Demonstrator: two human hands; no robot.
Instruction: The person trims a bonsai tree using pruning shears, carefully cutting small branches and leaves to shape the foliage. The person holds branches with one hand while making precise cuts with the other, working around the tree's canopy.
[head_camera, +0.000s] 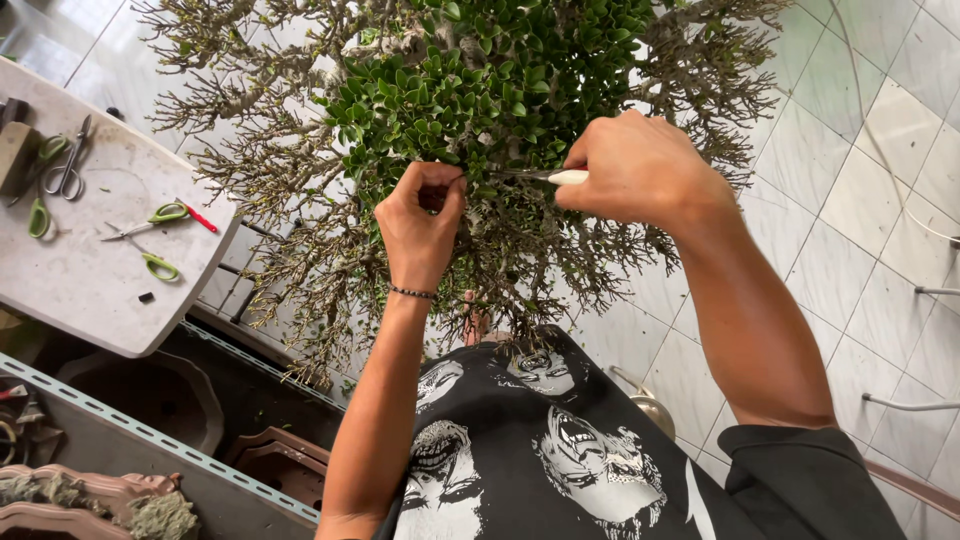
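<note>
A pale tiled floor (860, 190) and a worn white table (90, 290) frame a small potted tree (480, 90), seen from above through the head camera of the person at work on it.

The tree fills the upper middle of the view. Its centre is a dense cap of small green leaves (470, 80), while the outer branches (250, 180) on the left, on the right and below stand bare or nearly so. By that look the stripping or trimming seems well advanced around the rim, with the leafy core still to be done, though how much of that bareness is this work cannot be told.

The left hand (420, 225), a bead bracelet (412, 293) at the wrist, is pinched shut on a twig at the lower edge of the foliage. The right hand (640, 170) is clenched round a slim tool with a pale handle (566, 177), its metal tip pointing left toward the pinched twig; whether it is tweezers or fine shears is hard to make out.

On the table at the left lie green-handled scissors (150, 218), a second green-handled pair (45, 185) and steel scissors (70, 165), all well apart from the hands. Below it, brown pots (280, 455) sit under a metal rail (150, 435). The person's black printed shirt (530, 450) fills the bottom.
</note>
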